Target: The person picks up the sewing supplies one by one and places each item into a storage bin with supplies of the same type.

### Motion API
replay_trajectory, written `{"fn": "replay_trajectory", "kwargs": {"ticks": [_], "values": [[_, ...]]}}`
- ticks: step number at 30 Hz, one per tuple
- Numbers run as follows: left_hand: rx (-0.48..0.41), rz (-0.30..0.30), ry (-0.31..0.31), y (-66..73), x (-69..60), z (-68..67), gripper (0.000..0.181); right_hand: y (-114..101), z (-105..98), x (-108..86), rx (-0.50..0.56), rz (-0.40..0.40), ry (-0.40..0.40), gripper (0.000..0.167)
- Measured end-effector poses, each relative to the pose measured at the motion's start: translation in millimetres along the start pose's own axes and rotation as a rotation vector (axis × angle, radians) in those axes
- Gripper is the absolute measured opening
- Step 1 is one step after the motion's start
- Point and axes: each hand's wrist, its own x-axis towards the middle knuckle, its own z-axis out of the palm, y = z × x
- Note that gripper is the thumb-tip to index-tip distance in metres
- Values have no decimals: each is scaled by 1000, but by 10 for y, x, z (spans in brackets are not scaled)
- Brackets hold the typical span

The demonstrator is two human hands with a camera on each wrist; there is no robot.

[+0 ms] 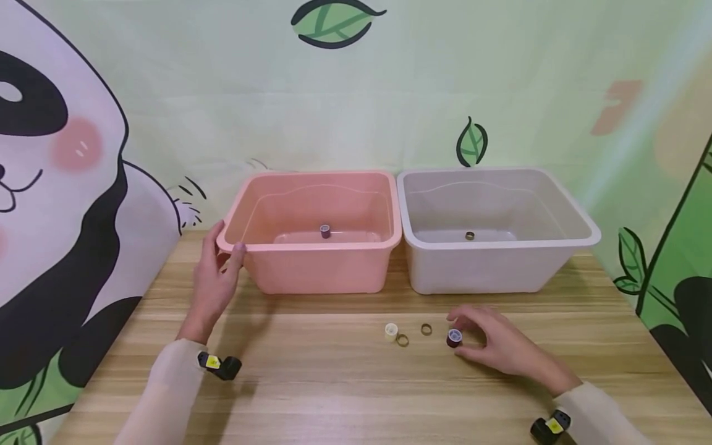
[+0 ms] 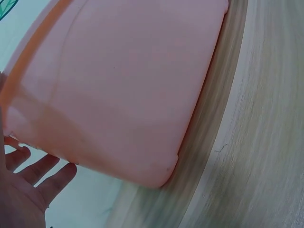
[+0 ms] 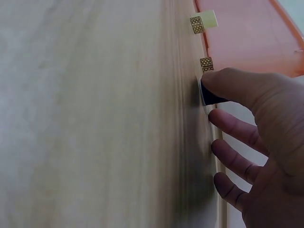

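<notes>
On the left, my left hand holds the front left corner of the pink bin, thumb at the rim. In the left wrist view, the fingers of my left hand lie spread along the side of the pink bin. My right hand pinches a small dark cap on the table between thumb and forefinger. The right wrist view shows the thumb of my right hand against the dark cap, other fingers loosely bent. Nearby are a white cap and two brass rings.
The light grey bin stands right beside the pink one and has a brass ring inside. A dark cap lies in the pink bin. Both bins stand at the back of the wooden table, before a printed cloth.
</notes>
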Motion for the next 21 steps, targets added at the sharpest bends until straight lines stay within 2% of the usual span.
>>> {"fn": "replay_trajectory", "kwargs": {"ticks": [5,11,21], "values": [[-55,-8,0,-15,0,18,67,10,23,-20,-20,-22,29,36],[-154,-26,0,-66,14,35,66,34,44,-26,12,-36,49,34],[-178,-65,-2,-142,44,56,66,31,51,-25,20,-38,61,34]]}}
